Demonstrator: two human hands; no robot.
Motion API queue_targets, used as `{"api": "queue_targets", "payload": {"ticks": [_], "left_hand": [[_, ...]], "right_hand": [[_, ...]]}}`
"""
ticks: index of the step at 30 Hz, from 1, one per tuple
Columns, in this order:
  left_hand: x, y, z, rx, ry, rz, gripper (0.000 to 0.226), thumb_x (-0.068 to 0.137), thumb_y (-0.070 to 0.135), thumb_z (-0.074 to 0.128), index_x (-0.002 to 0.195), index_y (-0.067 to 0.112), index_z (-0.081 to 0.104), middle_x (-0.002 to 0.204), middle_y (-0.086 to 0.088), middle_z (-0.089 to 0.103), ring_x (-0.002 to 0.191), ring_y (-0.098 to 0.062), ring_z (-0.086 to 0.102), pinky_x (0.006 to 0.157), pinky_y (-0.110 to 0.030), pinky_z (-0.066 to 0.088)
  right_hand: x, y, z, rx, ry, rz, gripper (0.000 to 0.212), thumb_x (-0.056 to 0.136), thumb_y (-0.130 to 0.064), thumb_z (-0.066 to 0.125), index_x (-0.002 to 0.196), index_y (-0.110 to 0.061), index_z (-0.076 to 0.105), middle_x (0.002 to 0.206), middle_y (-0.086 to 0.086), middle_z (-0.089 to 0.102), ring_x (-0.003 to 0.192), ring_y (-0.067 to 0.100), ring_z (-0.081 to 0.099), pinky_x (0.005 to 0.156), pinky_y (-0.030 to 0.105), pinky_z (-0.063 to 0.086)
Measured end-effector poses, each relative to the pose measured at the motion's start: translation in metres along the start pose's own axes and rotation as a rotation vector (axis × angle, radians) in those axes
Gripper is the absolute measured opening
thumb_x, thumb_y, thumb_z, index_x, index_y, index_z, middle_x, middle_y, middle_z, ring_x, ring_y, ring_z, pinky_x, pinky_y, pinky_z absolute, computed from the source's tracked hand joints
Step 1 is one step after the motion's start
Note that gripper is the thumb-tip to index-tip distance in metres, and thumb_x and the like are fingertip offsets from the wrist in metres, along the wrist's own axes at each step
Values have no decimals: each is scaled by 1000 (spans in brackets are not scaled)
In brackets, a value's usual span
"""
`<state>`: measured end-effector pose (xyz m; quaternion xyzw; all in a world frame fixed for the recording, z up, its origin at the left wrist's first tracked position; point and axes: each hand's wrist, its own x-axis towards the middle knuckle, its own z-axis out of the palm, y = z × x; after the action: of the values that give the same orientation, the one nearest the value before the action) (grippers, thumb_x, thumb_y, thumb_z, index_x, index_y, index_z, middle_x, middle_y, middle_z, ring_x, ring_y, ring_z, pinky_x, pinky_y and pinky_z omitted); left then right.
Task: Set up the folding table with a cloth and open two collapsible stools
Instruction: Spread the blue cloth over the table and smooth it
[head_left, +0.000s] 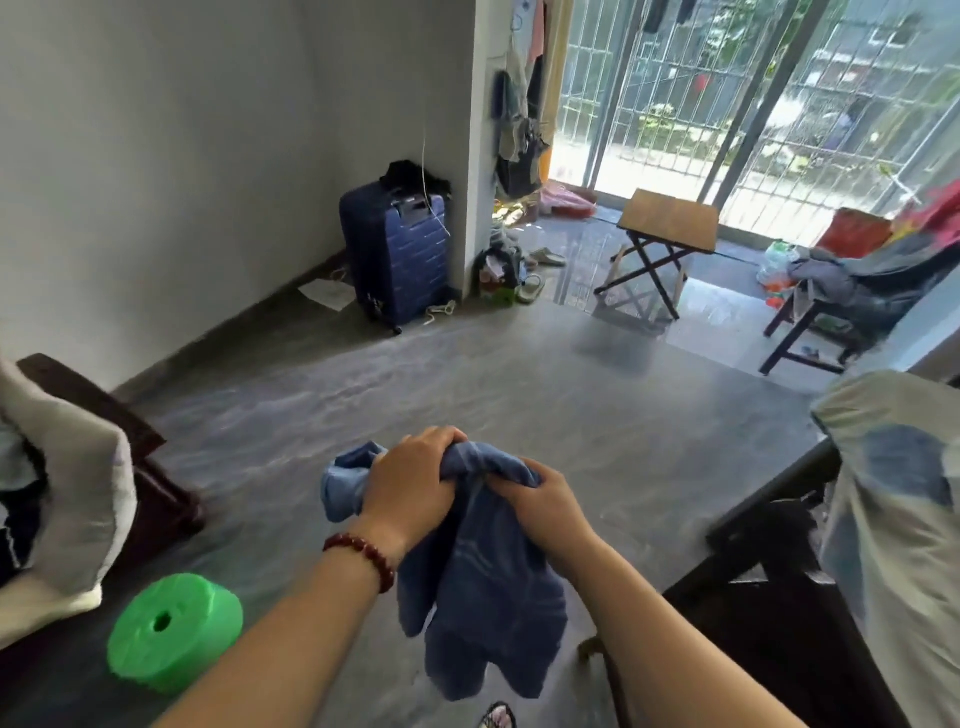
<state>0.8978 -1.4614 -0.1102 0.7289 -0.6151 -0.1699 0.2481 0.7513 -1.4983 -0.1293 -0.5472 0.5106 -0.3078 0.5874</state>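
Most of the view was grey floor (467, 364). Across it, by the barred window (727, 78) and well apart from the person, the folding table (670, 223) stood opened on crossed legs, its wooden top bare. A blue suitcase (395, 249) stood upright against the wall (208, 156). Nearer, the blue cloth (483, 582) hung bunched before the person, most of it dangling below the hands. A green collapsible stool (174, 631), flattened to a disc, lay on the floor at lower left; a second stool could not be made out. The left hand (410, 483) gripped the cloth's upper bunch, fingers curled over it; the right hand (545, 499) pinched a fold just beside, the two hands touching. A red bead bracelet (363, 553) circled the left wrist. The cloth step seemed in hand: next it wanted its edges found, shaking open, and carrying to the table to spread flat.
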Motion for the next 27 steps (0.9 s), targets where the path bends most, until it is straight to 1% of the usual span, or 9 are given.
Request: {"api": "queue_targets", "payload": {"ticks": [2,4,7,11,14,18,23,25,27], "left_hand": [[33,12,1,-6,56,47,26,86,19,59,112,25,57,111,1,63,101,-21,60,88,-36,47],[57,23,5,-31,145,99,37,80,16,64,117,22,58,119,-2,58,109,-23,57,96,-39,44],[85,37,8,-52,185,123,49,77,16,70,124,20,56,136,-4,46,123,-23,46,108,-36,35],[128,45,16,-85,166,113,58,80,18,70,132,21,46,147,-1,26,135,-17,26,111,-26,22],[170,41,24,-126,82,133,58,77,19,71,130,21,47,141,1,27,130,-15,32,106,-18,26],[240,31,37,-148,-118,152,55,76,21,71,126,19,49,130,2,37,120,-13,43,97,-9,27],[335,18,38,-142,-284,176,59,80,26,70,133,18,45,135,0,38,122,-15,44,104,-19,35],[371,12,32,-147,-300,187,56,80,28,70,131,20,46,133,2,41,120,-14,46,103,-22,38],[404,6,26,-157,-311,208,52,81,31,70,127,23,49,129,4,45,117,-12,48,99,-19,40]], "right_hand": [[30,-13,-14,33,32,-5,10,86,-7,63,89,-15,68,84,5,70,84,16,64,85,35,53],[54,-23,-23,80,75,-17,12,86,-4,62,85,-14,68,86,9,70,85,19,64,87,40,52],[87,-36,-35,186,149,-40,19,86,1,60,80,-15,69,82,7,69,84,21,64,86,40,53],[136,-50,-47,266,291,-34,19,86,-1,60,79,-16,69,82,8,69,85,23,64,86,42,53],[175,-53,-53,311,396,-4,20,86,-5,61,74,-19,68,78,6,68,83,22,62,84,42,53],[236,-64,-61,344,465,23,17,86,-7,63,77,-19,69,82,7,70,82,23,65,81,39,54],[323,-86,-64,350,526,67,13,85,-11,64,79,-20,72,86,10,73,87,27,70,82,41,57],[355,-99,-64,372,552,78,15,86,-10,63,78,-21,71,81,6,72,83,25,69,78,37,57],[386,-112,-63,417,577,93,16,87,-10,61,80,-22,70,80,5,71,79,21,68,70,31,56]]}}
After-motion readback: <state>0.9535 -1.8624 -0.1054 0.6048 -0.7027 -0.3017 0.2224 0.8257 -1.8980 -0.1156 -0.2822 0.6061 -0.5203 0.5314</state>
